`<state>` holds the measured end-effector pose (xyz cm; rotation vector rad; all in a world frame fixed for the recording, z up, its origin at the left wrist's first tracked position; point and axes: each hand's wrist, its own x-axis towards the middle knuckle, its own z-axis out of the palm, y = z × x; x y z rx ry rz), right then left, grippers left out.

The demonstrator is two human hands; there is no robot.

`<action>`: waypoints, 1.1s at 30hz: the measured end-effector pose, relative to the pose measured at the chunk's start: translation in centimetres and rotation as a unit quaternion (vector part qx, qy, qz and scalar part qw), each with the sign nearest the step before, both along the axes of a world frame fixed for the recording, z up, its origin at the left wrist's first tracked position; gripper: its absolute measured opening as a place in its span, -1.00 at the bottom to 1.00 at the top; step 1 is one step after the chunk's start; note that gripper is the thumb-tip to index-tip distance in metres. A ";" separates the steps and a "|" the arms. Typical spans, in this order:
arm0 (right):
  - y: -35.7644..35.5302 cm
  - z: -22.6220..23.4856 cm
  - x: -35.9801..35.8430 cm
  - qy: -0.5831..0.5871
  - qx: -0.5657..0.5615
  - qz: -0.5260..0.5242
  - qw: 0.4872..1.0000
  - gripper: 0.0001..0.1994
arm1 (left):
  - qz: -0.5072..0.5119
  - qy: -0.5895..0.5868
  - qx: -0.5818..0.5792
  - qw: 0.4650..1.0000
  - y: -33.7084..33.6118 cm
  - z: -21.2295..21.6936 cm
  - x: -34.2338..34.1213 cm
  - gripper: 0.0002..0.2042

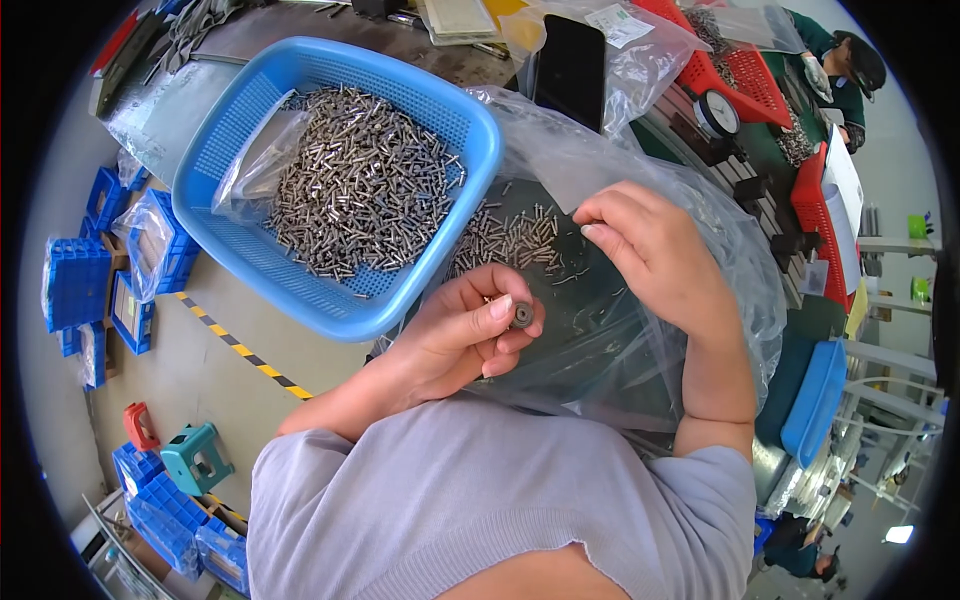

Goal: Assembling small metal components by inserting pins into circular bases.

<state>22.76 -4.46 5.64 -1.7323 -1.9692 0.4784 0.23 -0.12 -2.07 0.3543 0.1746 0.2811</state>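
Observation:
My left hand [470, 330] grips a small dark round gauge piece [522, 314] between thumb and fingers, held over a clear plastic bag [640, 330]. My right hand [650, 250] hovers just to the right, its fingertips pinched together near a loose pile of small metal pins [510, 240] lying on the bag. Whether a pin sits in those fingertips I cannot tell. A blue plastic basket [230, 130] to the upper left holds several hundred similar metal pins [360, 185] and a crumpled clear bag.
A black phone [570, 70] leans behind the bag. Red baskets [745, 85] and a dial gauge [717, 112] stand at the upper right, where another person in green works. Blue crates [75, 285] and a green stool [197, 458] sit on the floor at left.

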 end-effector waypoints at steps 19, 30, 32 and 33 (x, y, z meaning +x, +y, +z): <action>1.5 -3.8 0.2 -0.054 0.069 0.044 0.995 -0.81 | -0.042 0.006 -0.007 0.999 0.3 0.1 -0.1 -0.77; 1.5 -4.4 0.3 -0.039 0.062 0.079 0.994 -0.86 | -0.034 0.010 -0.008 0.999 0.2 0.3 0.0 -0.75; 1.5 -3.6 0.3 0.033 0.023 0.062 0.997 -0.89 | -0.021 0.006 -0.010 1.000 0.2 0.3 0.0 -0.74; 1.2 -2.8 0.0 0.096 -0.024 0.047 0.994 -0.89 | -0.019 0.005 -0.016 1.000 0.2 0.3 0.0 -0.73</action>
